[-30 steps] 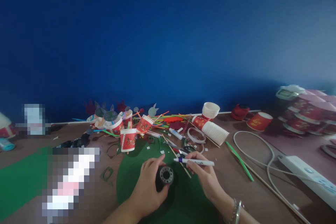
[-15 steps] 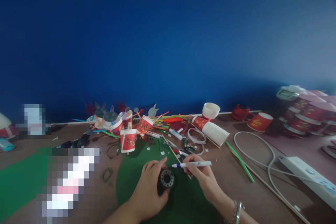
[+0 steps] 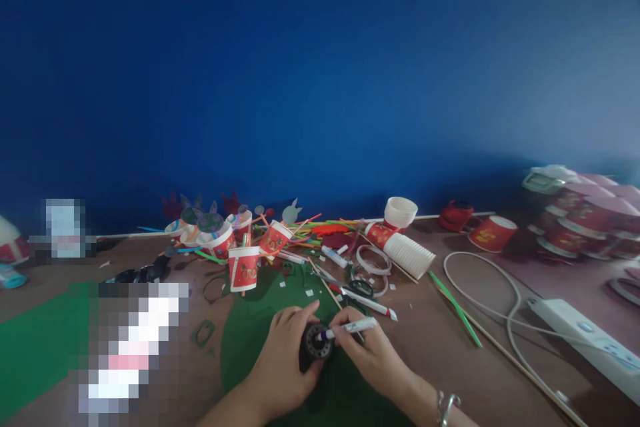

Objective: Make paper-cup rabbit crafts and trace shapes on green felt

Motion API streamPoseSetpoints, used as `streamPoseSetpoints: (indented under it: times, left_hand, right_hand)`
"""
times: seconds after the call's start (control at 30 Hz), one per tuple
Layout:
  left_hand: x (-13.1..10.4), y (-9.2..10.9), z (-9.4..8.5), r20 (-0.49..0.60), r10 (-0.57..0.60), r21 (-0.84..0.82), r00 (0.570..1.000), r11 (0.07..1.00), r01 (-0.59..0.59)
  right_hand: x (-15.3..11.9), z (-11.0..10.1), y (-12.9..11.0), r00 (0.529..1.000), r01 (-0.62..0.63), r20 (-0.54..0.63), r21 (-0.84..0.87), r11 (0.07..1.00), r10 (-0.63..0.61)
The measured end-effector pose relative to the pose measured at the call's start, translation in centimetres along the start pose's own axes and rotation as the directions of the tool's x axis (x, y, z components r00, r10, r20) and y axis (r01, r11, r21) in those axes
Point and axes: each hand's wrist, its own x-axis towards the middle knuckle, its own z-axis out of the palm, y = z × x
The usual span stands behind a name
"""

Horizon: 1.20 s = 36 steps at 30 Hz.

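Observation:
My left hand [image 3: 290,347] is curled around a black round piece [image 3: 310,353] whose grey top ring has small holes around a central opening. The piece stands on a dark green sheet [image 3: 250,340]. Between the fingers of my right hand [image 3: 370,350] is a white marker [image 3: 357,326] with a purple end. The marker slants down to the left, and its tip is at the ring's central opening. Whether the tip touches anything inside cannot be made out. Just beyond my right hand lie scissors [image 3: 361,288] and a white, red-ended pen [image 3: 375,305].
Red paper cups [image 3: 244,270] with paper animal shapes stand at the back left. A stack of cups [image 3: 407,253] lies behind my right hand, near colourful sticks. Further right are a green strip [image 3: 463,317], a looped cable and a white power strip [image 3: 585,333].
My right hand has moved left and down, bringing the marker's tip from beside the black piece to its central opening. The red-ended pen has come into view. My left hand has stayed put.

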Motion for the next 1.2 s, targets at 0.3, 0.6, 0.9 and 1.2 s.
streamPoseSetpoints:
  times: [0.3,0.6,0.9,1.2]
  left_hand:
    - [0.2,0.3,-0.2,0.0,0.006,-0.017,1.0,1.0,-0.006]
    - [0.1,0.2,-0.1,-0.007,0.016,-0.025,1.0,1.0,-0.017]
    - [0.4,0.2,-0.2,0.005,-0.028,-0.042,1.0,0.999,0.028]
    - [0.5,-0.3,0.1,-0.026,-0.028,-0.007,0.999,1.0,0.028]
  right_hand:
    - [-0.1,0.2,-0.8,0.999,0.05,-0.01,-0.087,0.995,-0.051]
    - [-0.1,0.5,-1.0,0.999,0.049,0.005,-0.132,0.99,-0.049]
    - [0.7,0.5,-0.9,0.998,-0.012,0.062,-0.057,0.998,0.015]
    - [3.9,-0.6,-5.4,0.966,0.047,0.257,-0.34,0.939,0.045]
